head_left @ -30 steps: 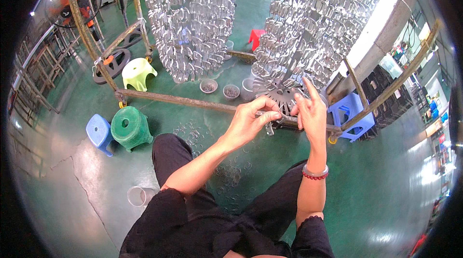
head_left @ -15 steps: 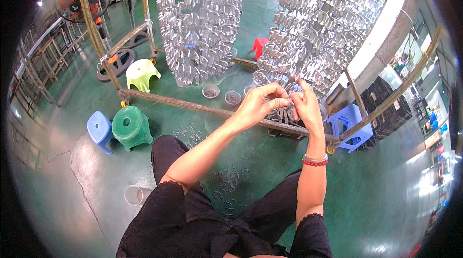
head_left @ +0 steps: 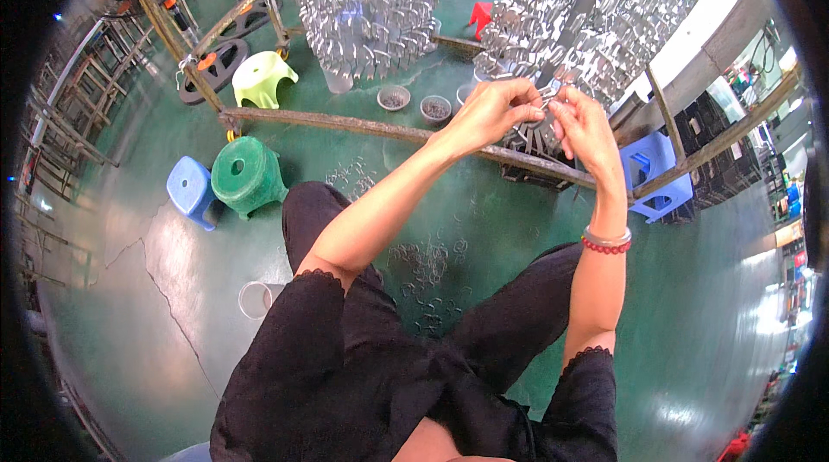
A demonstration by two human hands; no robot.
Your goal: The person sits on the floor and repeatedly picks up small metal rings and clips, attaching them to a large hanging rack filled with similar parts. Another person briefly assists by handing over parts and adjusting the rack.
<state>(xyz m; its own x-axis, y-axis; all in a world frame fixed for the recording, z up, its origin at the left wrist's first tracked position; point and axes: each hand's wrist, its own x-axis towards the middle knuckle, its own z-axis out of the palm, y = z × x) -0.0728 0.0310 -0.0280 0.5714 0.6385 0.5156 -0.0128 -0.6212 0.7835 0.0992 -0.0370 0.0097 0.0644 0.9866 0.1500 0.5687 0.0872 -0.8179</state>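
My left hand and my right hand meet in front of the right-hand curtain of hanging shiny metal pieces. Thumb and fingers of each are pinched together. Between the fingertips a small silvery metal piece shows; its exact shape is too small to tell. Below my hands, a dark crate bears more flat metal parts, partly covered by the frame's bar. A second curtain of hanging metal pieces is farther left.
A worn frame bar crosses ahead. Bowls of small parts stand behind it. Thin curved bits litter the floor between my legs. Around are a green stool, blue stools, a yellow stool and a clear cup.
The view has tilted, so the surroundings sit higher in it. My right hand's raised index finger has curled in, and both hands are still pinched close together.
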